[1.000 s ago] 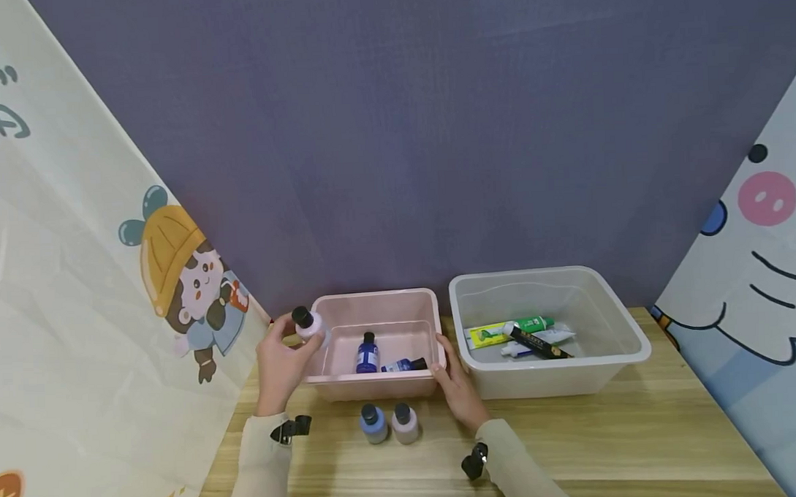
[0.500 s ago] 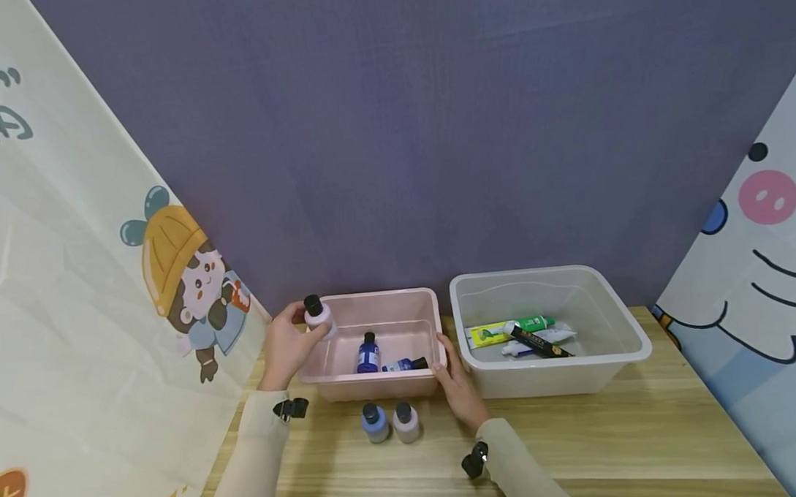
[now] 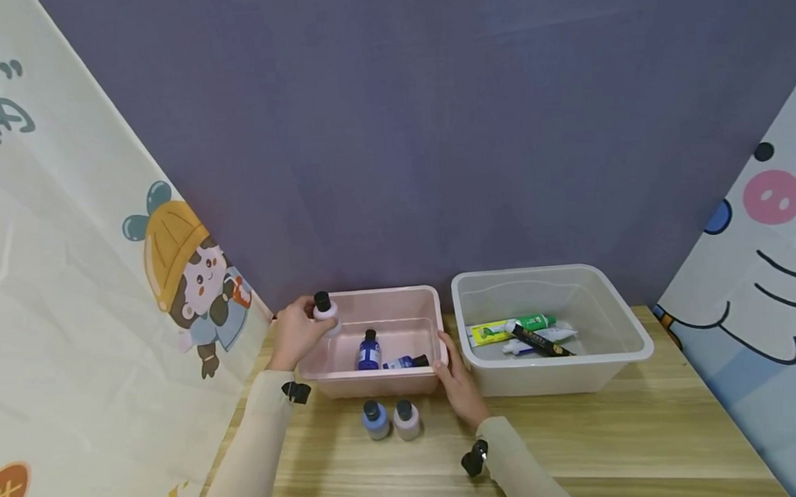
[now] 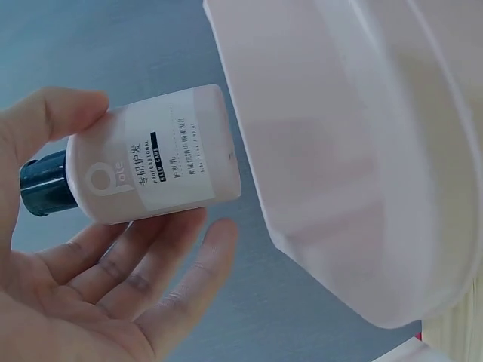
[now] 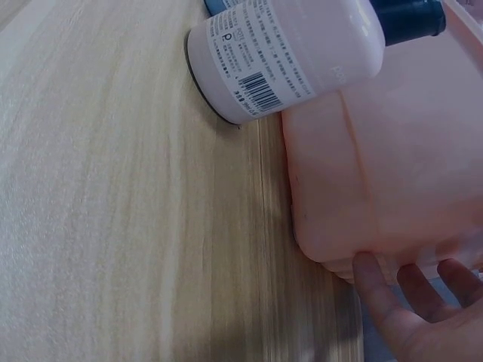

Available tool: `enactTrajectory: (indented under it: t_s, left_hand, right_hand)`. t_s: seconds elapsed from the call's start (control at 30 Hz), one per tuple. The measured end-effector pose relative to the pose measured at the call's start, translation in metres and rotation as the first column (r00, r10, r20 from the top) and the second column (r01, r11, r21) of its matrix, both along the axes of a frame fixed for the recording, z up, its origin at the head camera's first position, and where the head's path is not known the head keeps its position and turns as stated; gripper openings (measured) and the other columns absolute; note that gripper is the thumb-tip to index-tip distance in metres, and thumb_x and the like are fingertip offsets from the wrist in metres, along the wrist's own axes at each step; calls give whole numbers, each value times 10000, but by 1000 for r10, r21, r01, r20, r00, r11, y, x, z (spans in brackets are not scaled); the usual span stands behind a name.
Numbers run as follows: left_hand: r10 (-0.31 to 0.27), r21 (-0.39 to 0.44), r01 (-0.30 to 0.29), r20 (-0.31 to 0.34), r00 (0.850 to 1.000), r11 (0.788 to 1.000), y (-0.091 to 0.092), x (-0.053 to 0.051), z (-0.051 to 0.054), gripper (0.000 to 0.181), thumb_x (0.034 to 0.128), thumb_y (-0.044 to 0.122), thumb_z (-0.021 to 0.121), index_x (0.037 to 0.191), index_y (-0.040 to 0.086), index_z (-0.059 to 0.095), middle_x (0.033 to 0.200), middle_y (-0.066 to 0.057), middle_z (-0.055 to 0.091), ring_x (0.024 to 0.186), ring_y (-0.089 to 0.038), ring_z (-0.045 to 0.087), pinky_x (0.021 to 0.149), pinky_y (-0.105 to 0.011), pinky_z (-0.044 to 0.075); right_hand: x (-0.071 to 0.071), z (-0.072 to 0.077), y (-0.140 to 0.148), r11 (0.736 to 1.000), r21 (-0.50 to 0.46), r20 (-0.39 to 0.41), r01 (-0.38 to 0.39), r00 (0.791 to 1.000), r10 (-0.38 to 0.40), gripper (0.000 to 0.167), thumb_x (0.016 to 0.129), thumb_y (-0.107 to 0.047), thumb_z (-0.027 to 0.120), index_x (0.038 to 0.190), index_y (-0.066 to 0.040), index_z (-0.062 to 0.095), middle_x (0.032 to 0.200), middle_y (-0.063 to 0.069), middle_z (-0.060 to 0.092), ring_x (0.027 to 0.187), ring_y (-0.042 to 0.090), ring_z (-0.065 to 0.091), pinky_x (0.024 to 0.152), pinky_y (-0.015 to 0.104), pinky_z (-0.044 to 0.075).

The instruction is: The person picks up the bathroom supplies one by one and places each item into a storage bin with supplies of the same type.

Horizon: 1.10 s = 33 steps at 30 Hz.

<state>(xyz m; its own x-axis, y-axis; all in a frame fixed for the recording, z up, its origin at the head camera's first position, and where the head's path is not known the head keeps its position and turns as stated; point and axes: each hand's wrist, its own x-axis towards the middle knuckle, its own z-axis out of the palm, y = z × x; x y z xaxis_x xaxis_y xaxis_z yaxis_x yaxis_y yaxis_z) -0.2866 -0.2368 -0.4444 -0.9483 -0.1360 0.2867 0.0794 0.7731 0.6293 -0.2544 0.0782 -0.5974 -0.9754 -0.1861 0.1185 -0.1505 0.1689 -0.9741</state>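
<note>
If I clip the pink bin (image 3: 376, 386) on its left, the hair-care bottle (image 4: 162, 158) my left hand (image 3: 294, 336) pinches could slip; my right hand (image 3: 462, 392), unclenched, touches the bin's right end.

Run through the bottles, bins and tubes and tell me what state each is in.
Held bottle: capped, in the left grip
Standing blue bottle: capped
Standing pink bottle: capped
Left navy bottle: capped, leaning or lying, unclear
Right navy bottle: capped, lying down
Pink bin: open top, touched by right grip
White bin: open top
Tubes: lying overlapped in white bin
</note>
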Motion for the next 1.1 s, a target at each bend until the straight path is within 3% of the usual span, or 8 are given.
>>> enactTrajectory:
  t_s: [0.27, 0.57, 0.7, 0.9, 1.1]
  left_hand:
    - [7, -51, -4, 69, 998, 999, -3, -12, -2, 528, 781, 285, 837, 1173, -27, 670, 1024, -193, 738, 853, -282, 674, 752, -402, 573]
    - [-4, -125, 20, 127, 992, 992, -10, -31, -8, 541, 762, 296, 842, 1155, -37, 679, 1024, -201, 739, 889, -328, 678, 803, -482, 558]
    - [-13, -144, 36, 157, 988, 989, -11, -37, -8, 536, 753, 312, 847, 1138, -26, 689, 985, -180, 732, 860, -319, 667, 762, -456, 548]
    - [-22, -153, 57, 218, 976, 987, -11, -43, -8, 528, 752, 323, 847, 1126, -8, 674, 955, -148, 700, 813, -279, 634, 667, -365, 519]
    - [-38, -165, 82, 257, 966, 983, -7, -44, -6, 568, 764, 338, 849, 1164, -15, 656, 1001, -173, 708, 856, -307, 642, 714, -408, 541]
  right_hand:
    - [1, -1, 0, 1000, 11, 18, 5, 1000, -5, 570, 1083, -418, 451, 1592, -465, 198, 1723, 81, 165, 1567, 426, 167, 1214, 707, 136]
    - [0, 1, -1, 1000, 20, 7, 14, 1000, -14, 592, 1098, -269, 451, 1596, -459, 194, 1719, 104, 177, 1560, 437, 181, 1212, 706, 140]
    - [-1, 2, -1, 1000, 22, -8, 19, 1000, -18, 598, 1094, -238, 456, 1599, -435, 204, 1713, 122, 191, 1551, 448, 202, 1205, 714, 156]
    - [-1, 5, -3, 999, 16, 11, 37, 999, -37, 587, 1085, -246, 477, 1599, -390, 234, 1703, 136, 214, 1540, 451, 233, 1205, 707, 178]
    - [-2, 7, -6, 997, 24, 25, 69, 997, -70, 582, 1067, -210, 481, 1590, -345, 267, 1684, 142, 260, 1523, 437, 283, 1203, 700, 208]
